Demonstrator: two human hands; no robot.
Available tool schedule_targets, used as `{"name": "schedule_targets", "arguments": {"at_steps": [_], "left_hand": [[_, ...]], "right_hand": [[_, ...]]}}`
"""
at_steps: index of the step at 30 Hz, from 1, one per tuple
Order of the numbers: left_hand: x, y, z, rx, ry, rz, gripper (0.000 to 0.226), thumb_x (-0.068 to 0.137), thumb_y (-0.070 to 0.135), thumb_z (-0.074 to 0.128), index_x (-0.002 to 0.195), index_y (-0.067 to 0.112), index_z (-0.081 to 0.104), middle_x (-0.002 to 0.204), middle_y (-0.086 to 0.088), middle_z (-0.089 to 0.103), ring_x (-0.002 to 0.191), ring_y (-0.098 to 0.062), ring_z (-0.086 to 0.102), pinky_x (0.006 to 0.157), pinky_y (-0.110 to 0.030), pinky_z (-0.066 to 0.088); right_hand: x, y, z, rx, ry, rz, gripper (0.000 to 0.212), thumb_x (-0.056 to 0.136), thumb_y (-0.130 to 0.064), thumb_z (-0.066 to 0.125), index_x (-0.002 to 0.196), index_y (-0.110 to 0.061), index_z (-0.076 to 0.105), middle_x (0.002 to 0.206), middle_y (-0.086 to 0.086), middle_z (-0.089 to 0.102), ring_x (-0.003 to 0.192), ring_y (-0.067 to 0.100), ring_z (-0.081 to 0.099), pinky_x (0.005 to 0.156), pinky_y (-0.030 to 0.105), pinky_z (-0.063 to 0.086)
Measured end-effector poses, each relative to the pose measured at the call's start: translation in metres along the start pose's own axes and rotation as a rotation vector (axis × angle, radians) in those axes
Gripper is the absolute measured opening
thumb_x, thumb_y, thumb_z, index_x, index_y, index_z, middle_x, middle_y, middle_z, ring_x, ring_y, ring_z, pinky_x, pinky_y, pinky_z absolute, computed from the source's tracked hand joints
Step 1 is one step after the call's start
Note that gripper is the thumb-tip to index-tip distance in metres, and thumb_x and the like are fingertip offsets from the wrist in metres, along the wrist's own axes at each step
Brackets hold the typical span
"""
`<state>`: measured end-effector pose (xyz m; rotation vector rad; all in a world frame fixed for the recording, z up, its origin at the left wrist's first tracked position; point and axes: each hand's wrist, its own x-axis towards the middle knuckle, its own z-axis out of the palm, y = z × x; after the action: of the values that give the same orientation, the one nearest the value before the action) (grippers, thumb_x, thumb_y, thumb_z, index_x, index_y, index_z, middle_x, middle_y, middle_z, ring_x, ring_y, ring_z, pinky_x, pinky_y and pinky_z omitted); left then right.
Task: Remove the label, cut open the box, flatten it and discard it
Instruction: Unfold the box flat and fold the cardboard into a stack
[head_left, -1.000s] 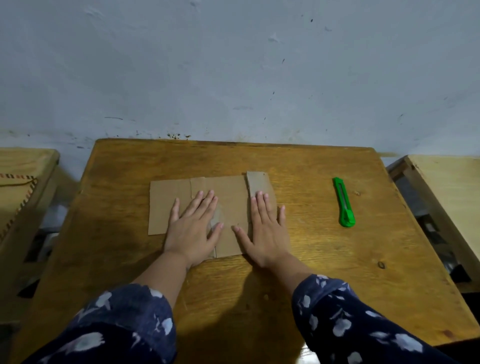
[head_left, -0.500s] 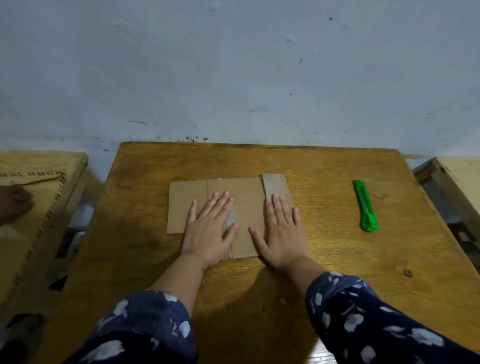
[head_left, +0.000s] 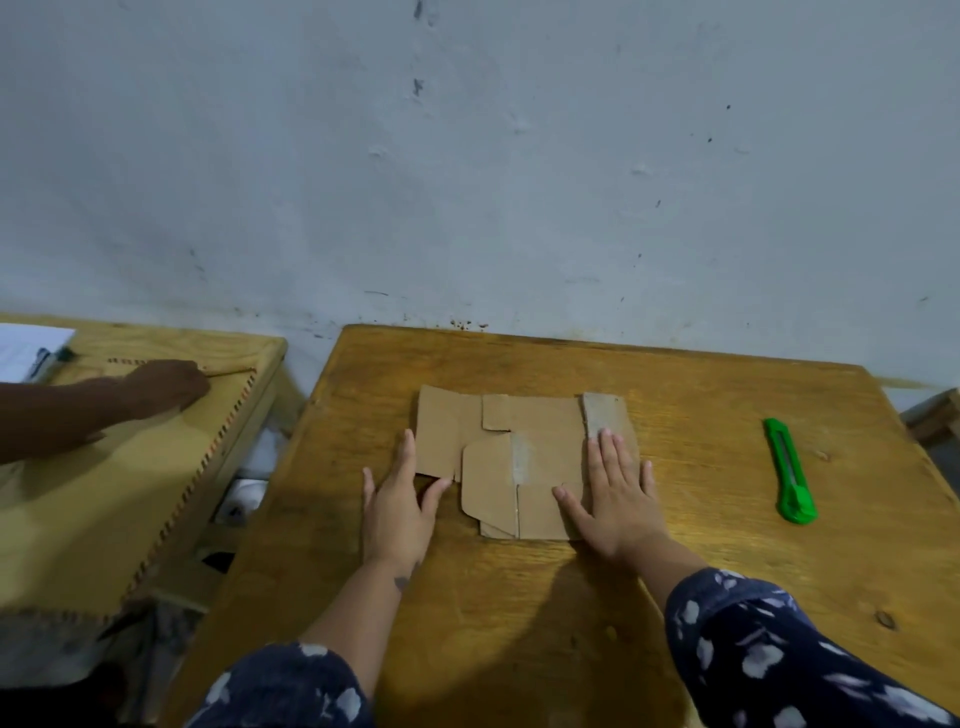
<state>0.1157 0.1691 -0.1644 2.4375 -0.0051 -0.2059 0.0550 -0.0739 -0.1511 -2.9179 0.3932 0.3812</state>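
- Flattened box (head_left: 524, 457) lies mid-table, flaps overlapping, between my two palms.
- Right hand (head_left: 618, 499) pressing flat on its right edge, open, gripping nothing; left hand (head_left: 397, 501) open too, fingertips at the left edge.
- Green cutter (head_left: 789, 470) sits well right of my right hand.
- Risk: flaps could spring up once I lift off.
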Motion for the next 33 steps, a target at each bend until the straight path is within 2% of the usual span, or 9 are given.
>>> {"name": "schedule_targets", "arguments": {"at_steps": [3,5,7,12,16,21,25,27,33], "left_hand": [[-0.003,0.012,0.005,-0.116,0.035,-0.007,0.067,0.096,0.036,0.049,0.150,0.037,0.010,0.134,-0.003,0.059,0.143,-0.032,0.023,0.101,-0.044,0.041],[-0.002,0.018,0.008,-0.203,0.093,0.045,0.061,0.097,0.026,0.050,0.148,0.039,0.020,0.122,-0.005,0.066,0.115,-0.024,0.058,0.079,-0.033,0.053],[-0.003,0.026,0.009,-0.270,0.092,0.079,0.057,0.098,0.020,0.049,0.147,0.037,0.027,0.120,-0.002,0.066,0.094,-0.014,0.065,0.067,-0.020,0.051],[-0.011,0.048,0.008,-0.450,0.108,0.106,0.043,0.101,0.023,0.041,0.144,0.026,0.039,0.123,0.010,0.056,0.114,-0.009,0.055,0.095,-0.027,0.048],[-0.013,0.061,0.007,-0.592,0.074,-0.023,0.031,0.099,0.037,0.038,0.100,0.020,0.065,0.094,0.000,0.068,0.094,-0.024,0.066,0.081,-0.039,0.055],[-0.025,0.083,0.010,-0.592,0.024,0.029,0.043,0.101,0.037,0.035,0.143,0.026,0.041,0.123,0.017,0.047,0.118,-0.002,0.043,0.095,-0.019,0.034],[-0.028,0.098,0.023,-0.551,0.004,0.021,0.047,0.099,0.045,0.032,0.137,0.024,0.048,0.115,0.012,0.057,0.101,0.000,0.053,0.080,-0.011,0.041],[-0.029,0.103,0.034,-0.513,-0.019,0.077,0.054,0.093,0.056,0.031,0.138,0.031,0.047,0.127,0.011,0.057,0.115,-0.008,0.054,0.088,-0.019,0.046],[-0.034,0.122,0.064,-0.213,-0.034,0.210,0.050,0.100,0.047,0.025,0.149,0.039,0.018,0.158,0.015,0.014,0.143,-0.009,0.021,0.100,-0.022,0.030]], "right_hand": [[-0.001,0.000,0.003,0.003,0.024,0.005,0.085,0.090,-0.068,0.014,0.150,-0.016,-0.015,0.158,0.002,-0.023,0.144,0.017,-0.024,0.117,0.045,-0.011],[-0.001,0.000,0.004,0.006,0.032,0.011,0.085,0.090,-0.068,0.014,0.149,-0.016,-0.015,0.158,0.002,-0.022,0.144,0.017,-0.023,0.117,0.045,-0.011],[-0.001,0.001,0.005,0.010,0.041,0.013,0.085,0.089,-0.069,0.014,0.150,-0.016,-0.015,0.158,0.002,-0.021,0.144,0.016,-0.023,0.117,0.045,-0.011],[-0.002,0.004,0.005,0.055,0.060,0.000,0.084,0.090,-0.068,0.017,0.150,-0.017,-0.014,0.158,0.000,-0.021,0.144,0.015,-0.022,0.115,0.042,-0.013],[-0.005,0.009,0.005,0.132,0.113,-0.028,0.075,0.095,-0.058,0.022,0.151,-0.020,-0.011,0.159,-0.002,-0.015,0.145,0.012,-0.017,0.117,0.041,-0.010],[-0.006,0.014,0.004,0.213,0.162,-0.064,0.068,0.099,-0.047,0.030,0.152,-0.022,-0.005,0.160,-0.004,-0.007,0.140,0.003,-0.016,0.118,0.040,-0.006],[-0.007,0.015,0.002,0.281,0.196,-0.057,0.065,0.099,-0.041,0.034,0.152,-0.021,0.002,0.161,-0.004,0.000,0.143,0.005,-0.008,0.119,0.039,-0.002],[-0.009,0.016,-0.001,0.350,0.214,-0.062,0.063,0.100,-0.038,0.036,0.152,-0.020,0.007,0.161,-0.003,0.004,0.145,0.007,-0.002,0.119,0.038,0.001],[-0.016,0.028,-0.010,0.693,0.231,-0.054,0.057,0.101,-0.031,0.038,0.151,-0.022,0.013,0.159,-0.006,0.010,0.144,0.005,0.006,0.121,0.036,0.012]]}}
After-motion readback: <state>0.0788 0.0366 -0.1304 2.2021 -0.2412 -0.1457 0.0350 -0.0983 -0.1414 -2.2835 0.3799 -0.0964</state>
